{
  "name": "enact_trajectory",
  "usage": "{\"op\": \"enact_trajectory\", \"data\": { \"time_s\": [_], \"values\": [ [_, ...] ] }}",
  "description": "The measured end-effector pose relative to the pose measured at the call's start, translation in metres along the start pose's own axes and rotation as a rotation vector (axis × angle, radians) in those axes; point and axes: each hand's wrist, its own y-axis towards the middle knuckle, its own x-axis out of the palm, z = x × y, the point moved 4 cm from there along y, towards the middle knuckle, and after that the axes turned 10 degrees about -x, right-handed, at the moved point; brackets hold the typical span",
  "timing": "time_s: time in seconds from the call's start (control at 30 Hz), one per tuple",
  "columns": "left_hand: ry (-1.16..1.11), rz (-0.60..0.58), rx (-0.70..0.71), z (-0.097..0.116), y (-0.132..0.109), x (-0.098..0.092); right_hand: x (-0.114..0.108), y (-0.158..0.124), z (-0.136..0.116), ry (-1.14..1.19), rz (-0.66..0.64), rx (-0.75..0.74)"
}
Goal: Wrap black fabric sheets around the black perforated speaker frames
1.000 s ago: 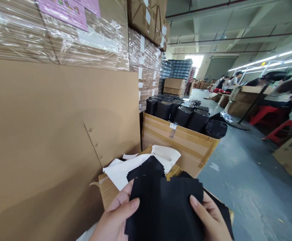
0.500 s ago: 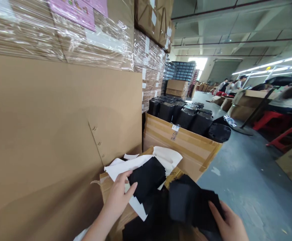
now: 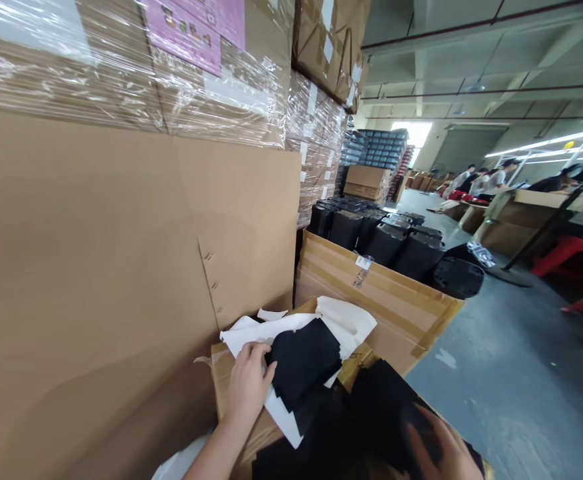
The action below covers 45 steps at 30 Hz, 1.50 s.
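Note:
My left hand [image 3: 251, 377] is at the left edge of a stack of thin black sheets [image 3: 305, 363], thumb on the near side and fingers curled at the edge. The stack lies tilted on torn white paper [image 3: 344, 320] over an open cardboard box [image 3: 224, 373]. My right hand [image 3: 444, 443], smeared by motion, is low over more black sheets [image 3: 381, 413] at the box's right side. Its thumb and fingers look apart, with something dark between them; whether it grips any sheet is unclear.
A large cardboard panel [image 3: 121, 267] stands close on the left, under film-wrapped cartons [image 3: 221, 87]. Just beyond the box, a taped carton [image 3: 371, 293] stands before rows of black plastic containers [image 3: 386, 243]. Blue floor [image 3: 501, 373] runs along the right, with red stools [image 3: 566, 260] and seated people beyond.
My right hand has lowered with the black sheets toward the box, and the sheets now lie lower there. My left hand stays at its stack. The whole view has shifted slightly.

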Motion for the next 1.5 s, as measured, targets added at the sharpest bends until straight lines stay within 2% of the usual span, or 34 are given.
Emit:
{"op": "enact_trajectory", "data": {
  "time_s": [0.07,0.13,0.2,0.33,0.47,0.6,0.7,0.77,0.87,0.97,1.03,1.1,1.17,1.33,1.43,1.5],
  "values": [
    [-0.037,0.042,0.046,-0.001,0.002,-0.001,0.011,0.005,-0.022,0.098,-0.007,-0.047],
    [-0.094,0.016,0.068,-0.002,0.005,0.001,0.021,0.010,-0.044,0.197,-0.022,-0.078],
    [-0.152,-0.030,0.037,-0.004,0.007,0.005,0.029,0.013,-0.066,0.279,-0.037,-0.091],
    [-0.062,0.034,-0.090,-0.011,0.013,0.007,0.039,0.020,-0.095,0.385,-0.018,-0.092],
    [-0.085,-0.107,-0.128,-0.017,0.022,0.014,0.045,0.022,-0.099,0.469,-0.068,-0.116],
    [-0.321,-0.030,-0.083,-0.015,0.028,0.006,0.050,0.023,-0.095,0.533,-0.075,-0.098],
    [-0.516,-0.010,-0.063,0.001,0.023,-0.007,0.052,0.025,-0.098,0.600,-0.018,-0.037],
    [-0.629,-0.085,-0.059,0.021,0.014,-0.017,0.053,0.028,-0.104,0.705,0.031,0.019],
    [-0.895,-0.345,-0.105,0.055,-0.007,-0.030,0.054,0.030,-0.121,0.980,0.048,0.088],
    [-1.218,-0.649,-0.260,0.083,-0.030,-0.037,0.059,0.025,-0.140,1.336,-0.086,0.170],
    [-1.344,-0.744,-0.361,0.092,-0.041,-0.039,0.063,0.018,-0.148,1.484,-0.208,0.208],
    [-1.383,-0.722,-0.423,0.093,-0.045,-0.043,0.062,0.012,-0.147,1.517,-0.218,0.241],
    [-1.377,-0.637,-0.448,0.089,-0.046,-0.048,0.053,0.009,-0.140,1.516,-0.132,0.294],
    [-1.319,-0.403,-0.406,0.082,-0.050,-0.071,0.005,0.015,-0.140,1.567,0.050,0.391],
    [-1.303,-0.352,-0.363,0.084,-0.054,-0.081,-0.023,0.016,-0.149,1.534,0.143,0.392],
    [-1.283,-0.366,-0.340,0.085,-0.055,-0.084,-0.033,0.014,-0.154,1.492,0.157,0.406]
  ]
}}
